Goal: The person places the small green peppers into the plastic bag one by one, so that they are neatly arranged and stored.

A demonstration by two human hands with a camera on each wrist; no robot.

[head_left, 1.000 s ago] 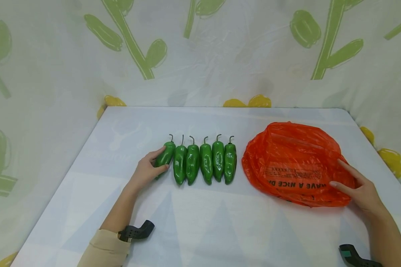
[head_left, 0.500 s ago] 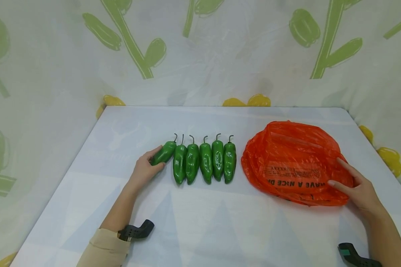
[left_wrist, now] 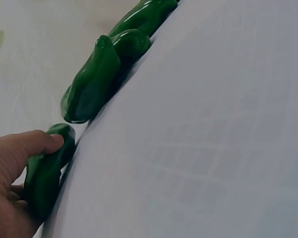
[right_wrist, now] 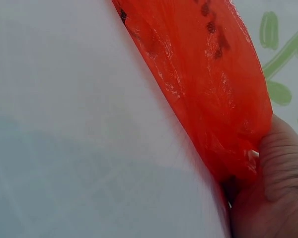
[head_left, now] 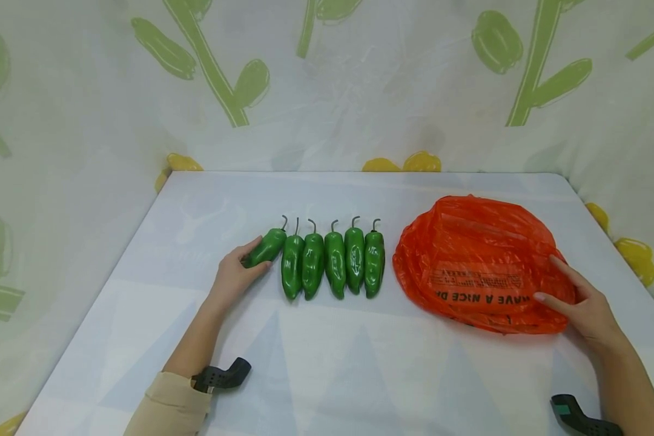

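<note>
My left hand (head_left: pixel 237 274) grips the leftmost green chili pepper (head_left: pixel 267 246) between thumb and fingers, at the end of a row of several glossy peppers. That pepper leans, its curved stem pointing up and right near its neighbour (head_left: pixel 292 267). In the left wrist view, the thumb presses on the held pepper (left_wrist: pixel 44 178) from above, and the fingers curl beneath it. To the right lies a crumpled red plastic bag (head_left: pixel 479 242) with black print. My right hand (head_left: pixel 591 312) holds its right edge, thumb and index finger over the film; the other fingers are mostly hidden. In the right wrist view, the bag (right_wrist: pixel 208 99) bunches at the hand.
Upright peppers (head_left: pixel 335 265) lie side by side between the held one and the bag. All rest on a white table (head_left: pixel 327 375) with pale blue triangles. A white curtain with printed plants (head_left: pixel 381 97) closes off the back and sides.
The left hand has shifted slightly left and away from me, tilting the leftmost pepper so its lower end swings left. The right hand and bag have barely moved.
</note>
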